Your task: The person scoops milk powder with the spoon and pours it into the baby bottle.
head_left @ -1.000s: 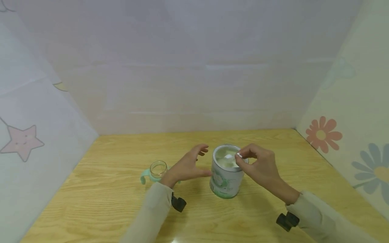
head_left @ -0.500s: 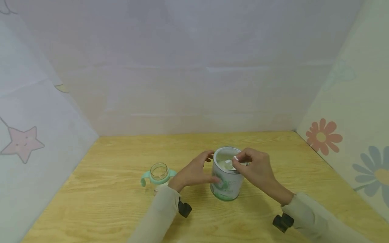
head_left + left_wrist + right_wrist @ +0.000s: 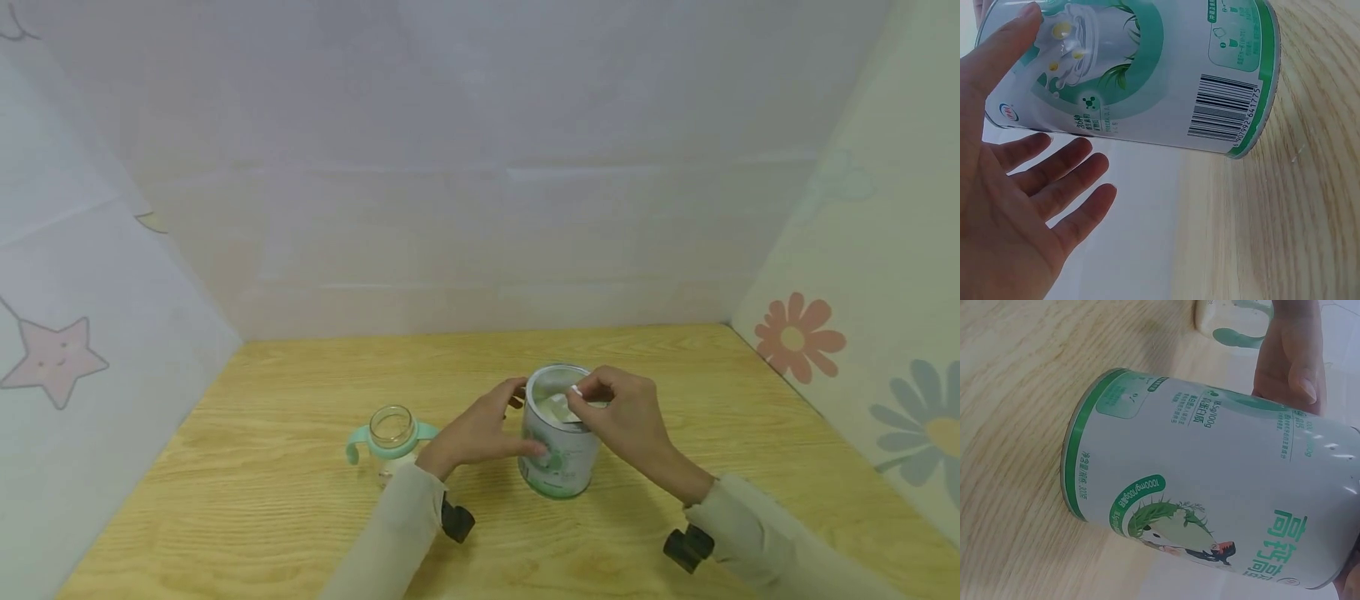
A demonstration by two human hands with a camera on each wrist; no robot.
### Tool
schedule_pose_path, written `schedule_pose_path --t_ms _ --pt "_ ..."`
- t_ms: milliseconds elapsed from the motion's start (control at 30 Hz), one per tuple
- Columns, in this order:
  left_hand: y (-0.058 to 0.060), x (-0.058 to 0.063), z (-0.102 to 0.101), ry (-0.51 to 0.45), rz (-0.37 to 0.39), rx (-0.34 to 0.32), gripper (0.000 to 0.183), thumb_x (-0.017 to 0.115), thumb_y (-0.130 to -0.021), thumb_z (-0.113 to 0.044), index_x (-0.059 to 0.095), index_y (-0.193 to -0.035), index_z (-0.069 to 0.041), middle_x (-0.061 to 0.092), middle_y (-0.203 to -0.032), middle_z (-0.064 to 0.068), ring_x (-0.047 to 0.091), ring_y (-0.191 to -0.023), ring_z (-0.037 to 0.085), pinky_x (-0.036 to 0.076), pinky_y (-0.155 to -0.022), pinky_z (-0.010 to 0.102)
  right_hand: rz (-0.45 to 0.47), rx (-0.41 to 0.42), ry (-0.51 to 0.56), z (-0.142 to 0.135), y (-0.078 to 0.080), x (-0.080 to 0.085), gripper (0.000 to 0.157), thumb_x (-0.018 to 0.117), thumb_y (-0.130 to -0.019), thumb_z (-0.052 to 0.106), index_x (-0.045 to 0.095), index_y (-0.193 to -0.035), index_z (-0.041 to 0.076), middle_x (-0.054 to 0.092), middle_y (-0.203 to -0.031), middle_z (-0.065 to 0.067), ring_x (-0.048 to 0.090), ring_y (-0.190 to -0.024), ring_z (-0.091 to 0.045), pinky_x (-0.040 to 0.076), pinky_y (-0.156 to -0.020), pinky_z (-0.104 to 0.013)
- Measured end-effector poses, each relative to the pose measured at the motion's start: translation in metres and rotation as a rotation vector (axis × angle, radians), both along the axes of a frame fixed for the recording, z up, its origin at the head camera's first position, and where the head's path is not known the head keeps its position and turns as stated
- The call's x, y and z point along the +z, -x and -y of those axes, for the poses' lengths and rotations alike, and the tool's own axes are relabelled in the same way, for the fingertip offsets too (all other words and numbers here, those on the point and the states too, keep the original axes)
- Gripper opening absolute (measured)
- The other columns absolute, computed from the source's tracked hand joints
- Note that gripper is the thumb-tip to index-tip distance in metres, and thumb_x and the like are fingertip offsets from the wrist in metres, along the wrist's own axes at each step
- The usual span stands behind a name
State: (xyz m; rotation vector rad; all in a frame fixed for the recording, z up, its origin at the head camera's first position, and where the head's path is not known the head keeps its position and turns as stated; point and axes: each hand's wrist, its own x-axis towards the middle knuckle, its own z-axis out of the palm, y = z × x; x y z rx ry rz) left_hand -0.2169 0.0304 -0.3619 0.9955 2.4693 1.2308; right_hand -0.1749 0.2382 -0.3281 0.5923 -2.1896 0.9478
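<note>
An uncapped milk powder can, white and green, stands upright on the wooden table, with pale powder inside. My right hand is over its near right rim, thumb and fingertips pinching the white end of a scoop; the rest of the scoop is largely hidden by the hand and rim. At the can's left side is my left hand. Its thumb lies against the printed wall, while the other fingers stretch out loosely beside the can, as the left wrist view shows.
Left of the can stands a lidless clear baby bottle with mint-green handles, partly behind my left forearm. A pale backdrop closes off the table's far edge, and printed panels flank both sides.
My left hand has moved right, bringing its thumb onto the can. My right hand has shifted slightly left and down over the opening, still pinching the scoop.
</note>
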Motion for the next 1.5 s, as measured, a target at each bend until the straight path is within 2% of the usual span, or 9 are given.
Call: schedule_pose_path --t_ms 167,367,567,800,933,1333,1500 --pt "-0.001 -0.003 -0.003 -0.021 -0.011 -0.013 0.081 0.077 -0.081 -0.035 0.031 -0.145 -0.015 0.048 -0.133 -0.001 0.046 -0.121 0.017 0.042 -0.100 0.038 0.008 0.004 0.005 0.002 0.000 -0.002 0.019 0.074 -0.069 -0.012 0.064 -0.067 0.003 0.067 -0.065 -0.004 0.067 -0.058 -0.017 0.055 -0.057 -0.021" --pt "-0.004 -0.005 -0.005 -0.036 0.013 0.001 0.082 0.076 -0.081 -0.034 0.030 -0.145 -0.014 0.048 -0.132 0.000 0.046 -0.120 0.019 0.042 -0.100 0.042 0.023 0.018 0.012 0.004 0.000 -0.004 0.018 0.074 -0.070 -0.012 0.064 -0.067 0.003 0.067 -0.065 -0.004 0.068 -0.059 -0.017 0.055 -0.057 -0.021" --pt "-0.004 -0.006 -0.006 -0.035 0.021 0.008 0.083 0.076 -0.082 -0.034 0.028 -0.147 -0.014 0.047 -0.134 0.000 0.046 -0.120 0.019 0.043 -0.099 0.046 0.023 0.021 -0.002 0.005 0.000 -0.003 0.018 0.074 -0.070 -0.012 0.064 -0.067 0.003 0.068 -0.065 -0.004 0.068 -0.059 -0.015 0.054 -0.057 -0.017" --pt "-0.003 -0.005 -0.006 -0.031 0.021 0.005 0.083 0.075 -0.082 -0.034 0.027 -0.147 -0.014 0.047 -0.135 0.000 0.047 -0.120 0.019 0.044 -0.099 0.046 0.055 0.043 -0.013 0.007 -0.001 0.000 0.017 0.074 -0.073 -0.009 0.065 -0.068 0.005 0.068 -0.065 -0.002 0.066 -0.058 -0.012 0.052 -0.055 -0.016" --pt "-0.003 -0.003 -0.006 -0.034 0.022 0.004 0.083 0.075 -0.082 -0.033 0.027 -0.147 -0.014 0.047 -0.134 0.001 0.047 -0.120 0.020 0.044 -0.099 0.046 0.096 0.062 -0.018 0.008 0.000 0.003 0.016 0.073 -0.075 -0.007 0.066 -0.069 0.005 0.067 -0.065 -0.002 0.065 -0.058 -0.009 0.052 -0.054 -0.018" --pt "-0.002 -0.004 -0.006 0.002 0.001 0.020 0.084 0.074 -0.082 -0.038 0.026 -0.148 -0.016 0.046 -0.137 -0.003 0.047 -0.119 0.015 0.044 -0.096 0.036 0.274 0.184 -0.016 0.004 0.000 0.009 0.007 0.073 -0.080 -0.001 0.069 -0.076 0.003 0.068 -0.071 -0.005 0.067 -0.062 -0.011 0.054 -0.057 -0.018" --pt "-0.002 -0.006 -0.006 -0.008 0.007 0.015 0.085 0.074 -0.082 -0.037 0.026 -0.148 -0.016 0.046 -0.136 -0.003 0.046 -0.119 0.016 0.044 -0.096 0.037 0.365 0.215 -0.005 0.002 0.001 0.013 0.007 0.071 -0.083 0.002 0.069 -0.077 0.004 0.068 -0.072 -0.004 0.068 -0.063 -0.014 0.054 -0.057 -0.021"
